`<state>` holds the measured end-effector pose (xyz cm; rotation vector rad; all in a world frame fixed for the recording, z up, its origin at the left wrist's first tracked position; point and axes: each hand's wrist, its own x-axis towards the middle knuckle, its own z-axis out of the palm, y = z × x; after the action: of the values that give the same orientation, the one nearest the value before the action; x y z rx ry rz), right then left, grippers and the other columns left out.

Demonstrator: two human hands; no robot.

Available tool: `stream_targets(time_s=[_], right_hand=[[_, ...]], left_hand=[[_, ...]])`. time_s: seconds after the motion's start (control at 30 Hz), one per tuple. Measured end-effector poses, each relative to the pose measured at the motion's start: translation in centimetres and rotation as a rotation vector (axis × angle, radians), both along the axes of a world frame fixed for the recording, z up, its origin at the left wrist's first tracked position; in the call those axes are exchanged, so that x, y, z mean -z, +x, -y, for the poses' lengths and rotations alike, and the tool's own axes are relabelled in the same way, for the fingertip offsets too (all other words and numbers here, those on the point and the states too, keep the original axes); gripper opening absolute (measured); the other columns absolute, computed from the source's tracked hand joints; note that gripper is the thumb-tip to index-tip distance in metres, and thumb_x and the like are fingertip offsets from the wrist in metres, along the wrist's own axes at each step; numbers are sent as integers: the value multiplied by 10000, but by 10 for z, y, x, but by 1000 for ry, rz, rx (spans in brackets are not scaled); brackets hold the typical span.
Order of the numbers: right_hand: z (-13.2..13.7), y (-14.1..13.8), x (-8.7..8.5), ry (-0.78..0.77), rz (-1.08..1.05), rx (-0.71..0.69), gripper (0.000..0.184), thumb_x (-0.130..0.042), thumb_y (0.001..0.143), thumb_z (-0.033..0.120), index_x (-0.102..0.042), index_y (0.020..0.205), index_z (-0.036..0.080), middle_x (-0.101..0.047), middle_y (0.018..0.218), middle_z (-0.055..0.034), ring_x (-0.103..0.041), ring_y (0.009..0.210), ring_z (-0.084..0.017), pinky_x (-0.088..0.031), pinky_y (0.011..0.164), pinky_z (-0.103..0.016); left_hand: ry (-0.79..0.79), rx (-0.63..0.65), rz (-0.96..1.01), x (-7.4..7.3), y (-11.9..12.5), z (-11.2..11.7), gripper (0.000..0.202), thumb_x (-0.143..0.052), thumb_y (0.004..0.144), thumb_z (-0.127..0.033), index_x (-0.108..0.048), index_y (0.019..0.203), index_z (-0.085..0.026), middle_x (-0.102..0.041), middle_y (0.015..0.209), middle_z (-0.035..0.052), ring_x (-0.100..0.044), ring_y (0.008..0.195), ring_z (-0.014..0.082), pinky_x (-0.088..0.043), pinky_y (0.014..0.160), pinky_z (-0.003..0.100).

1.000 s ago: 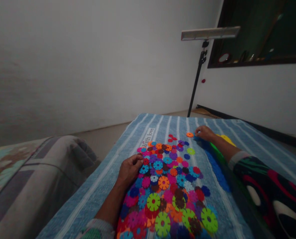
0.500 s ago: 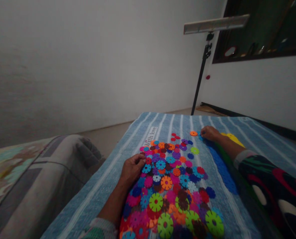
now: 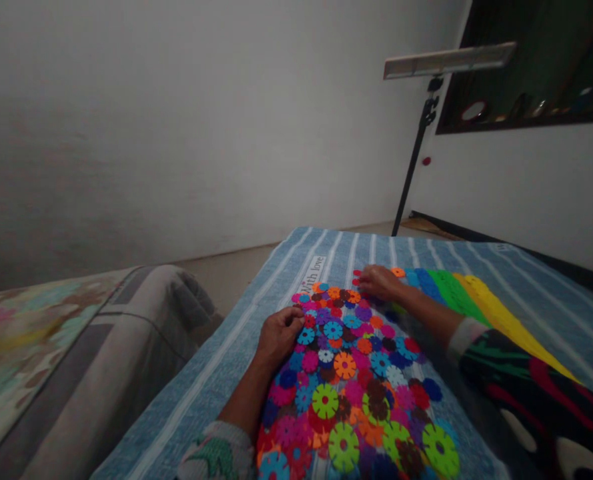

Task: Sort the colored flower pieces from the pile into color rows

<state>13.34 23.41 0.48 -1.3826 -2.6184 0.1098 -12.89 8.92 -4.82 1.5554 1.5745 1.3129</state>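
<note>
Touching the disc pile point(image 3: 345, 365) — left hand point(image 3: 279, 333), right hand point(image 3: 379, 283).

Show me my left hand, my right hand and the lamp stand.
left hand point(image 3: 278, 335), head view, back of the hand.
right hand point(image 3: 379, 283), head view, over the knuckles.
lamp stand point(image 3: 415, 175), head view, middle of the black pole.

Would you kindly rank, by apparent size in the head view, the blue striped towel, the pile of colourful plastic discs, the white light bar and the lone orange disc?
1. blue striped towel
2. pile of colourful plastic discs
3. white light bar (farther away, so only apparent)
4. lone orange plastic disc
</note>
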Motion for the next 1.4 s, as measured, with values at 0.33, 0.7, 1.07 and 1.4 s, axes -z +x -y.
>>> stream_targets(time_s=[0.33, 0.7, 1.07, 1.4], right_hand=[[21, -90, 7, -26, 40, 25, 376, -464, 953, 381, -741, 1018, 135, -684, 1154, -160, -593, 1110, -254, -437, 852, -296], [9, -95, 17, -80, -130, 151, 243, -559, 865, 273, -765, 956, 182, -743, 1039, -93, -658, 984, -199, -448, 752, -244], [-23, 9, 2, -99, -200, 241, 181, -619, 783, 167, -791, 841, 158, -751, 787, -27, -669, 763, -146, -419, 626, -187], [-51, 123, -1, -87, -69, 368, 140, -665, 730, 148, -794, 773, 183, -758, 795, -39, -678, 781, -167, -439, 657, -205]], left_hand=[[-22, -7, 6, 1, 4, 2, 170, -598, 708, -336, -646, 697, -173, -552, 613, -26, -490, 598, 131, -390, 579, 227], [-18, -5, 11, 2, 3, 0, 194, -608, 698, -367, -647, 692, -177, -587, 629, -25, -517, 608, 135, -403, 580, 226], [-2, -9, -29, 4, -3, -4, 192, -610, 711, -373, -662, 692, -189, -659, 702, 0, -581, 665, 165, -436, 638, 249], [-34, -29, -19, -9, 2, 1, 207, -625, 683, -381, -670, 692, -179, -642, 669, -11, -564, 638, 155, -435, 623, 247]])
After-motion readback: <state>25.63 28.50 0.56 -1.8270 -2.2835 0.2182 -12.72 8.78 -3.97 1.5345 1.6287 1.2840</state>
